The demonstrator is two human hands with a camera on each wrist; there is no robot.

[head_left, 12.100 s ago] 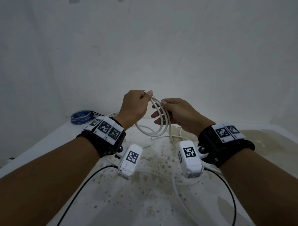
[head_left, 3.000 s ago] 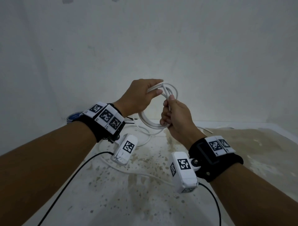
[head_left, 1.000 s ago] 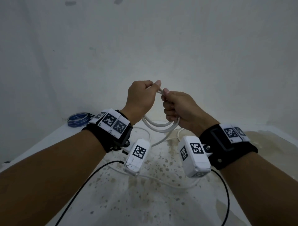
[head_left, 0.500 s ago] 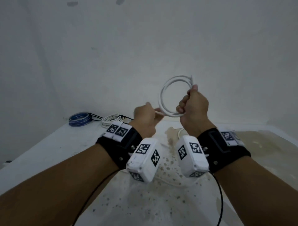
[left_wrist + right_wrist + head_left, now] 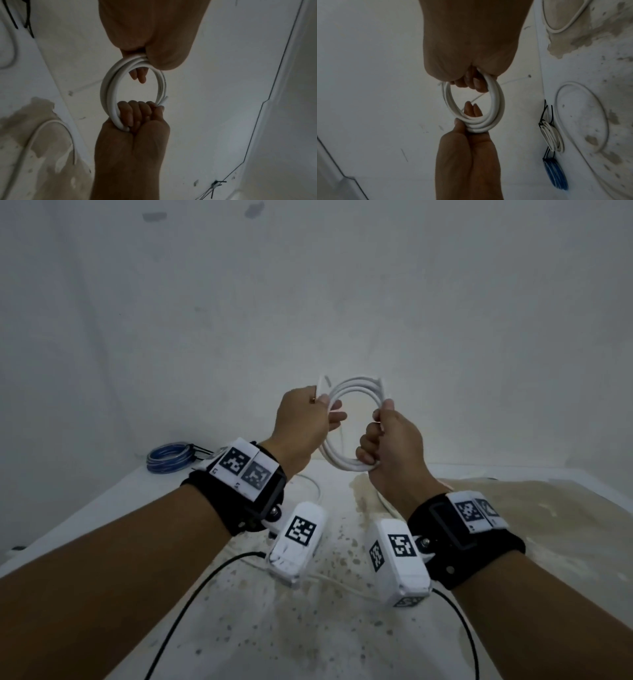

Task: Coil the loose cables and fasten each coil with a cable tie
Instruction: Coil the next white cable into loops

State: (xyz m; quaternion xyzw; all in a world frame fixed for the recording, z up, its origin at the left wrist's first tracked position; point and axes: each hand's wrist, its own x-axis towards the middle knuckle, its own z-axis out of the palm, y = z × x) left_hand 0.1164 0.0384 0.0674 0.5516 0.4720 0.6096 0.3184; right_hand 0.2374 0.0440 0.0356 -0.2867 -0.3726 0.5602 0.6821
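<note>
Both hands hold the white cable coil (image 5: 356, 422), left hand (image 5: 301, 429) pinching one side, right hand (image 5: 394, 450) fisted opposite; it looks light, stiff, springy, so grip across all turns.

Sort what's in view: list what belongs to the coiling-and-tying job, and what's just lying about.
Job: white coil, held by left hand and right hand; loose white cable; tied white coil; tied blue coil.
Lying about: black lead.

Black wrist straps (image 5: 239, 501), white coded tags (image 5: 244, 467), white wrist cameras (image 5: 298, 542), black leads (image 5: 191, 604)
</note>
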